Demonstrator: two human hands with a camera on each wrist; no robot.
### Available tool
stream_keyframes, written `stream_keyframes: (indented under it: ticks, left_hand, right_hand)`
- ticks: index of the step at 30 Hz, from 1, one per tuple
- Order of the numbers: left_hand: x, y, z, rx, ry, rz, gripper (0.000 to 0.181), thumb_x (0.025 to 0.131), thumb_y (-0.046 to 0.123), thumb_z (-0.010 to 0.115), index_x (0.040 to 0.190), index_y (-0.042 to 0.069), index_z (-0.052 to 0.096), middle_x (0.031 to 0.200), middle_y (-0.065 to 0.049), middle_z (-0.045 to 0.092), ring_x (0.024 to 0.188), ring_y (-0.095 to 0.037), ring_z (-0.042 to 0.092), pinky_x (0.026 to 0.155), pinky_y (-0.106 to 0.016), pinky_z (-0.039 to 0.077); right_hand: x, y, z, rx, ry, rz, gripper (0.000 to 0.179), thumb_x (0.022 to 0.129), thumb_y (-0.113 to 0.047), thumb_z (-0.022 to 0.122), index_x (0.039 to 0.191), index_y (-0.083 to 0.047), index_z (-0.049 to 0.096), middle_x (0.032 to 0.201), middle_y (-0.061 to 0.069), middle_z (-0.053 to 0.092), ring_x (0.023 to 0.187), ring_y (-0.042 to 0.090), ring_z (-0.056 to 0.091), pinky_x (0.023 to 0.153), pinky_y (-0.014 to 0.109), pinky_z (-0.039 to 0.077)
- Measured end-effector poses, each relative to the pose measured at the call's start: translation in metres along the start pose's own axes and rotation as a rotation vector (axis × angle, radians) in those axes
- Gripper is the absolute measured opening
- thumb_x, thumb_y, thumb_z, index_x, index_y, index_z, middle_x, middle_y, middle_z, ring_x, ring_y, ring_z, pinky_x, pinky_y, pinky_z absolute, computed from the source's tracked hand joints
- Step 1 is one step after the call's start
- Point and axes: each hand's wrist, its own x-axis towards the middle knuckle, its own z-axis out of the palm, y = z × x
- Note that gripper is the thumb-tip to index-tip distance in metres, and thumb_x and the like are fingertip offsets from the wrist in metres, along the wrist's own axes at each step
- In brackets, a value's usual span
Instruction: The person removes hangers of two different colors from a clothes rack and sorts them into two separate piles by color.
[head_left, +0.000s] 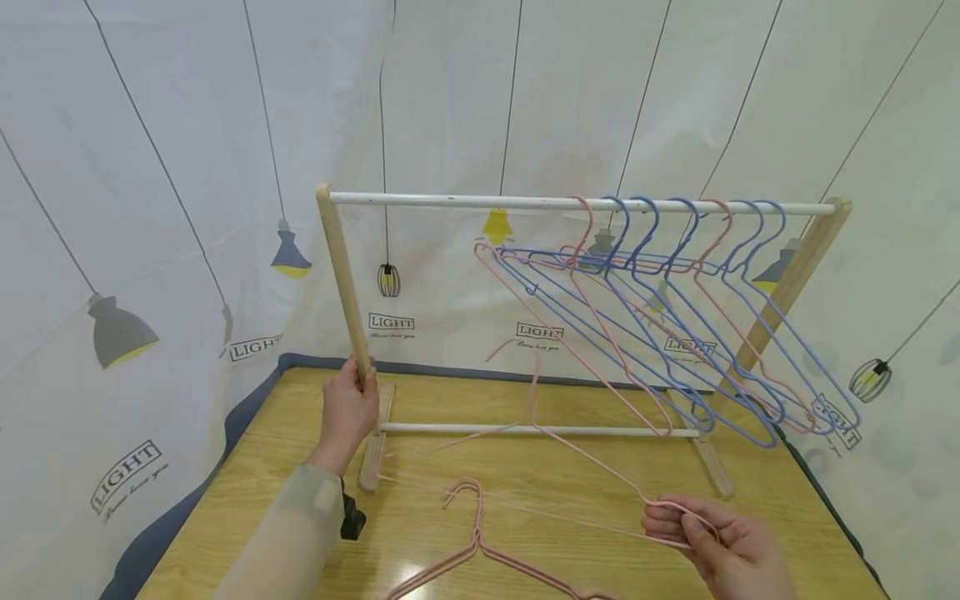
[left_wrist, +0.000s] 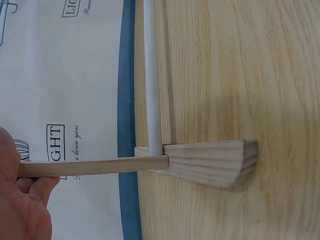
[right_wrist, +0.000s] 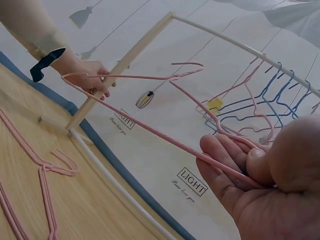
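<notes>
My left hand point(head_left: 348, 408) grips the left wooden post point(head_left: 343, 283) of a small clothes rack, low down in the head view. In the left wrist view its fingers wrap the post point(left_wrist: 95, 166) above the wooden foot point(left_wrist: 210, 162). My right hand point(head_left: 723, 537) holds a pink wire hanger point(right_wrist: 170, 142) by one corner, thumb over the wire and fingers beneath. The hanger's hook points up and away to the left, in front of the rack. Blue hangers point(head_left: 660, 287) and pink hangers point(head_left: 588, 312) hang from the right half of the rack's white top rail point(head_left: 450, 201).
More pink hangers point(head_left: 477, 546) lie stacked on the wooden table point(head_left: 247, 508) at the near edge of the head view. A white lower bar point(head_left: 457, 428) joins the rack's feet. Behind stands a pale curtain point(head_left: 450, 100) printed with lamps.
</notes>
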Motion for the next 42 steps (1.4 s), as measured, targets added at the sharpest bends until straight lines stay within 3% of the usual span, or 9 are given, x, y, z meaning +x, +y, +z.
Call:
stream_keyframes:
  ticks: [5, 10, 14, 22, 28, 32, 34, 38, 42]
  left_hand:
    - [-0.001, 0.001, 0.0, -0.012, -0.005, -0.009, 0.027, 0.108, 0.008, 0.059, 0.132, -0.002, 0.067, 0.106, -0.025, 0.075, 0.081, -0.032, 0.071, 0.064, -0.043, 0.057]
    - [0.0, 0.001, 0.0, -0.01, 0.002, -0.002, 0.027, 0.108, 0.007, 0.059, 0.132, -0.002, 0.067, 0.106, -0.025, 0.075, 0.081, -0.032, 0.071, 0.064, -0.043, 0.057]
    - [0.0, 0.001, 0.0, -0.014, 0.006, -0.005, 0.027, 0.108, 0.007, 0.059, 0.131, -0.002, 0.067, 0.107, -0.025, 0.075, 0.082, -0.032, 0.071, 0.065, -0.044, 0.057]
    - [0.001, 0.001, 0.0, -0.007, 0.02, 0.017, 0.025, 0.107, 0.005, 0.06, 0.129, -0.002, 0.068, 0.104, -0.025, 0.075, 0.08, -0.032, 0.071, 0.065, -0.043, 0.057]
    - [0.0, 0.001, 0.0, -0.014, 0.015, 0.009, 0.025, 0.107, 0.005, 0.06, 0.13, -0.002, 0.067, 0.105, -0.025, 0.075, 0.079, -0.032, 0.07, 0.062, -0.041, 0.056]
    - [0.0, 0.0, 0.0, -0.019, 0.014, 0.011, 0.026, 0.107, 0.006, 0.06, 0.13, -0.002, 0.067, 0.106, -0.026, 0.075, 0.081, -0.033, 0.072, 0.063, -0.042, 0.057]
    - [0.0, 0.0, 0.0, -0.02, 0.013, 0.012, 0.026, 0.107, 0.006, 0.06, 0.13, -0.002, 0.067, 0.105, -0.026, 0.075, 0.08, -0.033, 0.071, 0.063, -0.043, 0.057]
    - [0.001, -0.001, 0.001, -0.014, 0.014, 0.011, 0.025, 0.107, 0.007, 0.06, 0.13, -0.001, 0.068, 0.105, -0.025, 0.075, 0.08, -0.032, 0.072, 0.064, -0.044, 0.057]
    - [0.001, -0.003, 0.001, -0.015, 0.012, 0.015, 0.026, 0.107, 0.007, 0.06, 0.13, -0.002, 0.068, 0.107, -0.026, 0.075, 0.082, -0.033, 0.072, 0.065, -0.044, 0.057]
  right_hand:
    - [-0.007, 0.007, -0.01, 0.087, -0.067, 0.159, 0.046, 0.113, 0.009, 0.03, 0.145, 0.0, 0.062, 0.137, 0.019, 0.067, 0.128, 0.029, 0.064, 0.106, 0.041, 0.048]
    - [-0.011, 0.015, -0.019, 0.185, -0.201, 0.193, 0.047, 0.112, 0.011, 0.026, 0.149, 0.004, 0.055, 0.144, 0.02, 0.063, 0.133, 0.031, 0.059, 0.109, 0.042, 0.044]
    - [-0.014, 0.019, -0.023, 0.204, -0.244, 0.227, 0.048, 0.112, 0.011, 0.025, 0.151, 0.005, 0.053, 0.146, 0.02, 0.061, 0.135, 0.03, 0.058, 0.109, 0.043, 0.043]
    - [-0.023, 0.04, -0.027, 0.177, -0.192, 0.401, 0.045, 0.114, 0.003, 0.032, 0.146, -0.006, 0.062, 0.141, 0.013, 0.066, 0.13, 0.024, 0.062, 0.108, 0.038, 0.046]
    - [-0.025, 0.064, -0.027, 0.263, -0.201, 0.432, 0.042, 0.115, 0.001, 0.034, 0.145, -0.005, 0.063, 0.14, 0.014, 0.067, 0.129, 0.024, 0.063, 0.106, 0.036, 0.049]
    - [-0.023, 0.07, -0.028, 0.202, -0.198, 0.431, 0.042, 0.115, 0.0, 0.035, 0.144, -0.005, 0.064, 0.136, 0.013, 0.069, 0.126, 0.022, 0.065, 0.103, 0.034, 0.051]
    - [-0.021, 0.07, -0.027, 0.126, -0.169, 0.441, 0.038, 0.114, -0.001, 0.037, 0.142, 0.003, 0.063, 0.132, 0.012, 0.071, 0.122, 0.022, 0.068, 0.1, 0.033, 0.053]
    - [-0.019, 0.068, -0.022, -0.097, -0.059, 0.485, 0.037, 0.113, -0.003, 0.046, 0.134, 0.028, 0.05, 0.123, 0.018, 0.073, 0.11, 0.021, 0.073, 0.093, 0.032, 0.057]
    - [-0.016, 0.065, -0.014, -0.366, 0.038, 0.548, 0.043, 0.109, -0.005, 0.057, 0.127, 0.033, 0.048, 0.116, 0.031, 0.071, 0.101, 0.016, 0.075, 0.086, 0.028, 0.058]
